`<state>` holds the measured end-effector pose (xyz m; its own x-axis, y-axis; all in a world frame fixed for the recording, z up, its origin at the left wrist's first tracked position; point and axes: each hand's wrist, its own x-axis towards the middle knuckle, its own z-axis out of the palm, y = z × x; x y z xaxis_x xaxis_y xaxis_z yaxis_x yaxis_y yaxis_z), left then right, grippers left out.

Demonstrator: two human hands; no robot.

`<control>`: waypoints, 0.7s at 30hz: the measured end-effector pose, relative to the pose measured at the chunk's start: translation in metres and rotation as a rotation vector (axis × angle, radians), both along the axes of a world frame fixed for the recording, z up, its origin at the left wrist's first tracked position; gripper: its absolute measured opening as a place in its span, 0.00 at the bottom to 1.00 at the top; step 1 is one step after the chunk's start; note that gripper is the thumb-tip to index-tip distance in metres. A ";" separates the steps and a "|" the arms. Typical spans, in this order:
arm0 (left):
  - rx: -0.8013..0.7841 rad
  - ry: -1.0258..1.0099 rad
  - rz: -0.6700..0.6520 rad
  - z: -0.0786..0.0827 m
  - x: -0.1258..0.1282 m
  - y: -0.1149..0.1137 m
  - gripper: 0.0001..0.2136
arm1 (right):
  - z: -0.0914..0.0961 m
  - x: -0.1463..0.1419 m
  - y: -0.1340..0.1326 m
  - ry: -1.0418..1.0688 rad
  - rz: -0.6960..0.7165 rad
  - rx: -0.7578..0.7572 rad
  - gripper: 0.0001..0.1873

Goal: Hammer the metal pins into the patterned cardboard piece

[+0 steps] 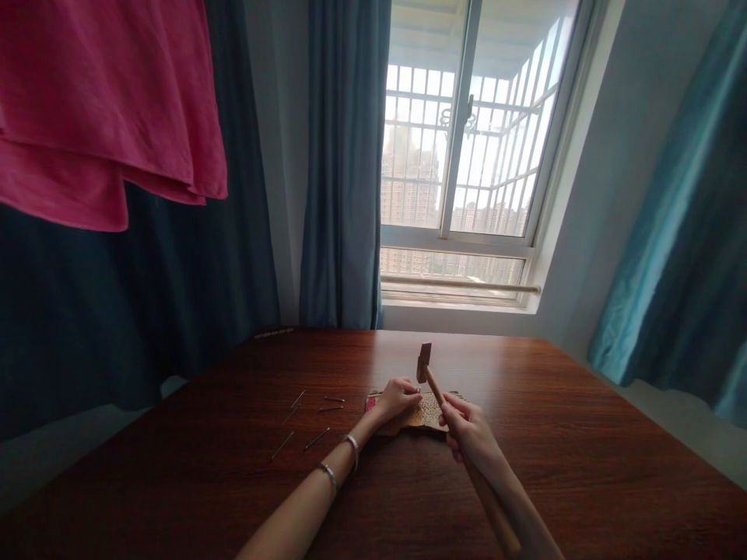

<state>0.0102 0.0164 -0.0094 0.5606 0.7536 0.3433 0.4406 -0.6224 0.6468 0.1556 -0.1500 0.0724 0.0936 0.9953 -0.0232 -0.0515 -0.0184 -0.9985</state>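
My right hand (465,426) is wrapped round the wooden handle of a hammer (424,362). Its head is raised above the table, just past the fingers of my left hand. My left hand (400,397) is closed in a pinch and rests on a tan, dotted flat piece (433,416) with an uneven edge. Something small and pale shows at its fingertips, too small to name. A pinkish-red patch (369,403) lies at the left end of the flat piece. Two silver bangles (352,451) circle my left forearm.
Several thin metal rods, like nails or punches (317,439), lie on the dark wood table (233,482) left of my hands. A small strip (274,334) lies at the far left edge. Beyond are blue curtains (344,171) and a window; a pink cloth (110,109) hangs upper left.
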 end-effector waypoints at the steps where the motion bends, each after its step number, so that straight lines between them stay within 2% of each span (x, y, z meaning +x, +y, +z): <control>1: 0.003 0.001 0.002 0.000 0.000 0.000 0.15 | 0.000 0.000 0.000 -0.001 -0.008 0.010 0.32; 4: -0.004 0.000 0.009 -0.001 0.001 0.000 0.16 | -0.003 0.001 -0.002 -0.007 -0.005 0.042 0.31; 7: -0.015 -0.001 0.000 0.000 0.001 0.000 0.15 | -0.006 0.003 -0.003 -0.010 0.017 0.000 0.32; 13: -0.005 0.013 0.013 0.003 0.000 -0.002 0.15 | 0.000 0.006 -0.005 0.014 -0.011 0.044 0.30; 21: -0.037 -0.003 -0.005 0.000 0.000 0.000 0.14 | -0.001 0.002 0.002 -0.035 -0.009 0.003 0.32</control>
